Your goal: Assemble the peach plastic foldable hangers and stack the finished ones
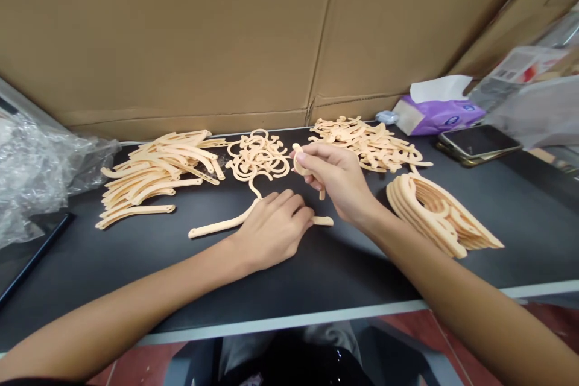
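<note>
My left hand (275, 226) is closed over the middle of a cream plastic clothes hanger (221, 227) on the black table. The hanger's hook sticks up past my knuckles and its arms show on both sides; its centre is hidden under my fingers. Just above and to the right, my right hand (337, 178) pinches a small curved cream hanger piece (298, 160) between thumb and fingers, partly covered by them. Behind my hands lies a heap of loose hooks (260, 155). To its right spreads a pile of small curved pieces (366, 143).
Straight hanger arms (158, 172) are heaped at the left. Stacked hangers (434, 214) lie by my right forearm. Further right are a purple tissue pack (441, 111) and a phone (480, 141). Clear plastic wrap (40, 163) fills the left edge; cardboard (181, 36) stands behind.
</note>
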The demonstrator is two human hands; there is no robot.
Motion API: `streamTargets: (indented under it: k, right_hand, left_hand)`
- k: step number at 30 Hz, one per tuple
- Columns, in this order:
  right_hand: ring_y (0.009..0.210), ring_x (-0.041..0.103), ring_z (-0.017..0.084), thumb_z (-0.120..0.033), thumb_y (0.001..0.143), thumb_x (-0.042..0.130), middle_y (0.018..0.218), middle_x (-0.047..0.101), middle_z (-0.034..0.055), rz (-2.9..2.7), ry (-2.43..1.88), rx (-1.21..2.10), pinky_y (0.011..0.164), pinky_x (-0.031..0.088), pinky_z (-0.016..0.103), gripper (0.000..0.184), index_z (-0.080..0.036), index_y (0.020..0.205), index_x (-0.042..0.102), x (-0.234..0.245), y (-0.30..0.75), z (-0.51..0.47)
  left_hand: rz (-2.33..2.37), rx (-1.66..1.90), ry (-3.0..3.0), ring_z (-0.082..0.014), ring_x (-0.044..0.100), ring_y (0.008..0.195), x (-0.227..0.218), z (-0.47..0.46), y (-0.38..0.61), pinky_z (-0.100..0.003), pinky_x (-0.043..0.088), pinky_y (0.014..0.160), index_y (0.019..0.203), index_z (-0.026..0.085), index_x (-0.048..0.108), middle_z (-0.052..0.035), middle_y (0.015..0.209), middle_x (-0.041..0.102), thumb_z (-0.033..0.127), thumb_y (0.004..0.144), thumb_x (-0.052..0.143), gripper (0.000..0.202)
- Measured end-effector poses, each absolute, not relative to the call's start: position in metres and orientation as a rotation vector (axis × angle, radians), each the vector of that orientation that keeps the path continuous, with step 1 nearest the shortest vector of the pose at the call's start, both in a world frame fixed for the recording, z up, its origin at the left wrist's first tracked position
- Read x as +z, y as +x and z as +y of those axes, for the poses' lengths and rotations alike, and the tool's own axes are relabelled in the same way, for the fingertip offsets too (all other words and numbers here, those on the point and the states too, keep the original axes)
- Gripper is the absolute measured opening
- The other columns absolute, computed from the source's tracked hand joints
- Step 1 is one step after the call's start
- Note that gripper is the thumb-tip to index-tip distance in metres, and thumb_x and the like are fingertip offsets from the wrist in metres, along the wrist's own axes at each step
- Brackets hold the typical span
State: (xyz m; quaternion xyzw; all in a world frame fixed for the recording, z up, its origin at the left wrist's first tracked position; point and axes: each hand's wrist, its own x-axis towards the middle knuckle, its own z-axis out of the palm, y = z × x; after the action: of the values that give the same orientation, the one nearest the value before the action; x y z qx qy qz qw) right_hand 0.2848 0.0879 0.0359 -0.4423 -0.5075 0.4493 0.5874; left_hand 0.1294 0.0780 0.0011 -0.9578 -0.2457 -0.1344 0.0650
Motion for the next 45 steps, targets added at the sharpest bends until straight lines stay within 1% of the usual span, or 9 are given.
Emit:
streamTargets:
  k: [3, 7, 13, 17, 24, 29, 35, 41, 45]
  right_hand:
    - [0.055, 0.045, 0.008, -0.036, 0.081, 0.069, 0.062, 0.056, -0.0039, -1.267, -1.064, 1.021, 0.049, 0.036, 0.023, 0.019, -0.017, 0.076, 0.068, 0.037, 0.286, 0.086]
    - [0.062, 0.048, 0.01, -0.033, 0.084, 0.066, 0.067, 0.059, -0.0021, -1.448, -1.142, 0.977, 0.058, 0.039, 0.025, 0.019, -0.016, 0.076, 0.07, 0.037, 0.287, 0.082]
    - [0.069, 0.053, 0.014, -0.036, 0.087, 0.061, 0.07, 0.064, 0.0006, -1.775, -1.362, 0.97, 0.063, 0.038, 0.029, 0.027, -0.016, 0.072, 0.07, 0.041, 0.293, 0.078]
    - [0.068, 0.052, 0.014, -0.041, 0.09, 0.058, 0.07, 0.065, -0.0004, -1.929, -1.413, 1.006, 0.064, 0.037, 0.029, 0.032, -0.017, 0.072, 0.069, 0.044, 0.297, 0.076]
    - [0.061, 0.046, 0.01, -0.037, 0.091, 0.057, 0.062, 0.059, -0.0042, -2.026, -1.483, 0.98, 0.056, 0.033, 0.026, 0.028, -0.019, 0.075, 0.07, 0.043, 0.298, 0.076]
    - [0.056, 0.04, 0.009, -0.032, 0.091, 0.055, 0.057, 0.051, -0.0061, -2.172, -1.448, 1.052, 0.053, 0.031, 0.024, 0.026, -0.019, 0.072, 0.066, 0.045, 0.301, 0.076]
    - [0.065, 0.052, 0.01, -0.031, 0.095, 0.05, 0.068, 0.063, -0.0036, -2.389, -1.469, 0.996, 0.062, 0.034, 0.026, 0.027, -0.019, 0.075, 0.064, 0.045, 0.306, 0.077]
    - [0.063, 0.052, 0.01, -0.031, 0.095, 0.049, 0.066, 0.062, -0.0032, -2.479, -1.488, 0.996, 0.063, 0.033, 0.028, 0.028, -0.019, 0.072, 0.061, 0.042, 0.307, 0.078]
    - [0.061, 0.05, 0.01, -0.033, 0.096, 0.048, 0.064, 0.059, -0.0033, -2.453, -1.503, 1.034, 0.06, 0.031, 0.028, 0.03, -0.019, 0.072, 0.06, 0.042, 0.307, 0.08]
  left_hand:
    - [-0.725, -0.479, -2.87, -0.022, 0.058, 0.082, 0.005, 0.072, 0.117, -0.035, 0.044, 0.069, 0.096, 0.016, 0.065, -0.0054, 0.088, 0.065, 0.022, 0.101, 0.047, 0.02]
    - [-0.694, -0.523, -2.797, -0.0212, 0.056, 0.075, 0.009, 0.068, 0.094, -0.035, 0.041, 0.065, 0.095, 0.015, 0.063, -0.0039, 0.085, 0.063, 0.014, 0.096, 0.051, 0.012]
    - [-0.779, -0.494, -2.768, -0.0214, 0.054, 0.076, 0.003, 0.069, 0.076, -0.036, 0.041, 0.07, 0.089, 0.017, 0.062, -0.003, 0.084, 0.062, 0.009, 0.092, 0.053, 0.012]
    - [-0.841, -0.512, -2.806, -0.0219, 0.055, 0.079, -0.002, 0.068, 0.075, -0.037, 0.042, 0.071, 0.093, 0.017, 0.062, -0.0033, 0.087, 0.062, 0.009, 0.091, 0.054, 0.012]
    - [-0.906, -0.6, -2.782, -0.0223, 0.054, 0.082, -0.003, 0.065, 0.076, -0.037, 0.045, 0.074, 0.092, 0.016, 0.062, -0.0058, 0.097, 0.065, 0.011, 0.09, 0.056, 0.008]
    - [-0.928, -0.627, -2.752, -0.0224, 0.057, 0.084, -0.003, 0.066, 0.076, -0.038, 0.048, 0.076, 0.095, 0.015, 0.063, -0.0053, 0.099, 0.068, 0.008, 0.089, 0.057, 0.011]
    - [-0.929, -0.657, -2.748, -0.023, 0.061, 0.085, -0.004, 0.067, 0.075, -0.039, 0.052, 0.079, 0.097, 0.014, 0.063, -0.0054, 0.096, 0.07, 0.008, 0.091, 0.056, 0.011]
    - [-0.918, -0.727, -2.883, -0.0242, 0.061, 0.091, -0.011, 0.068, 0.073, -0.039, 0.055, 0.083, 0.102, 0.01, 0.063, -0.0098, 0.097, 0.068, 0.002, 0.09, 0.054, 0.017]
    - [-0.902, -0.754, -2.912, -0.0242, 0.061, 0.089, -0.01, 0.067, 0.073, -0.04, 0.056, 0.081, 0.101, 0.008, 0.064, -0.0108, 0.095, 0.068, 0.001, 0.09, 0.053, 0.017]
